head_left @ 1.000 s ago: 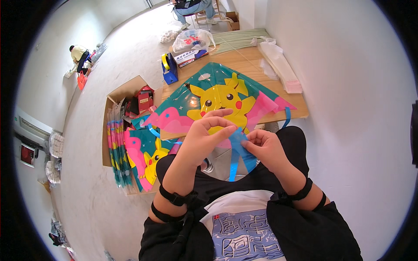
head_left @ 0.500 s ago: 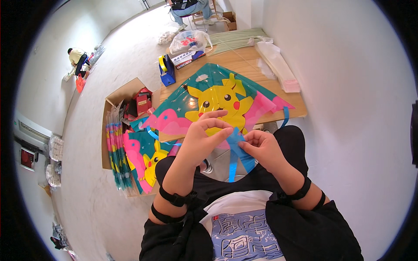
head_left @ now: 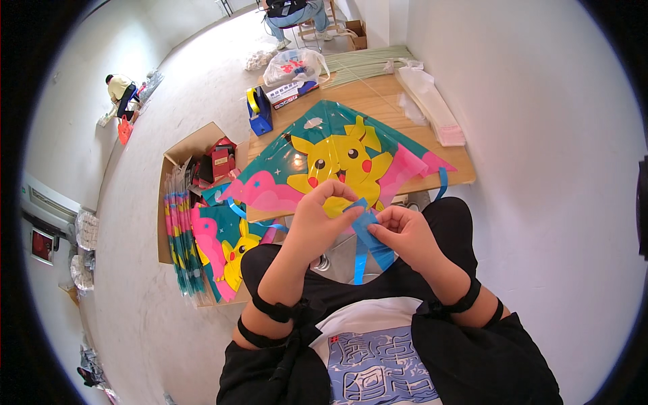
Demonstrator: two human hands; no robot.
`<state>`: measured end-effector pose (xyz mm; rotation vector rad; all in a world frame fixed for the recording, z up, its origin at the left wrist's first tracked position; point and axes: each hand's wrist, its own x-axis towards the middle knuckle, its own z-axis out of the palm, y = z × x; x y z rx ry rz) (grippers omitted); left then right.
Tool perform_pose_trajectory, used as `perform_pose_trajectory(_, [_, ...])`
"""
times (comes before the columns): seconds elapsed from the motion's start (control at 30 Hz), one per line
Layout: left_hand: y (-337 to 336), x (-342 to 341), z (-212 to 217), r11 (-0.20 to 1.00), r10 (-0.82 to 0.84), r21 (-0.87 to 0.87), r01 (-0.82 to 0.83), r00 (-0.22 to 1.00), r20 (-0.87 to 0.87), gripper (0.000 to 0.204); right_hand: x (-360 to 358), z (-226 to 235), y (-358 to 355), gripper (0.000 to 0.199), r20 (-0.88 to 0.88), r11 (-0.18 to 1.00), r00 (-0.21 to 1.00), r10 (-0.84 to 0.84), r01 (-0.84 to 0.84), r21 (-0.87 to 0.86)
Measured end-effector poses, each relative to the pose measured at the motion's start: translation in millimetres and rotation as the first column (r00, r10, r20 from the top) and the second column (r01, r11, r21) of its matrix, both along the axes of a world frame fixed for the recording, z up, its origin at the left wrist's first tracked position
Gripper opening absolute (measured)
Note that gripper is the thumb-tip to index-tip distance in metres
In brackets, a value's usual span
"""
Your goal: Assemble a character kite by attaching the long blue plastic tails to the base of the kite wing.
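My right hand pinches a blue ribbon; my left hand touches its top, whether clenched I cannot tell, and partly hides the kite.

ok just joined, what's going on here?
A person is handling blue strips over their lap. The right hand pinches them between thumb and fingers; the left hand has its thumb at the upper end, though its full grip is hard to tell. Just beyond, a kite with a yellow cartoon character lies spread on a wooden table. A blue tape dispenser sits behind it, and an open cardboard box is to the left.
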<state>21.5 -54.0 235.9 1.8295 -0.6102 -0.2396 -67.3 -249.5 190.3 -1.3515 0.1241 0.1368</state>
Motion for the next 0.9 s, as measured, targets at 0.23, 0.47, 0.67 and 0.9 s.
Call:
perform_pose_trajectory(0.23, [-4,-9,3,0.997,0.056,-0.046,-0.065,0.984,-0.167,0.028,-1,-4,1,0.017,-0.006,0.999,1.000,0.023,-0.023,0.026])
perform_pose_trajectory(0.47, [-5,-18,7,0.996,0.086,-0.005,-0.086,0.995,-0.056,0.034,-2,-2,2,0.017,0.017,0.973,0.999,0.040,-0.042,0.226])
perform_pose_trajectory(0.67, [-6,-23,2,0.994,0.108,-0.024,-0.110,0.992,-0.069,0.055,-4,-2,3,0.015,0.041,0.998,0.997,0.060,-0.061,0.032])
perform_pose_trajectory(0.9, [-6,-7,-16,0.980,0.122,-0.171,-0.100,0.985,0.120,0.103,-7,-9,4,0.013,0.059,0.996,0.997,0.058,-0.062,0.071])
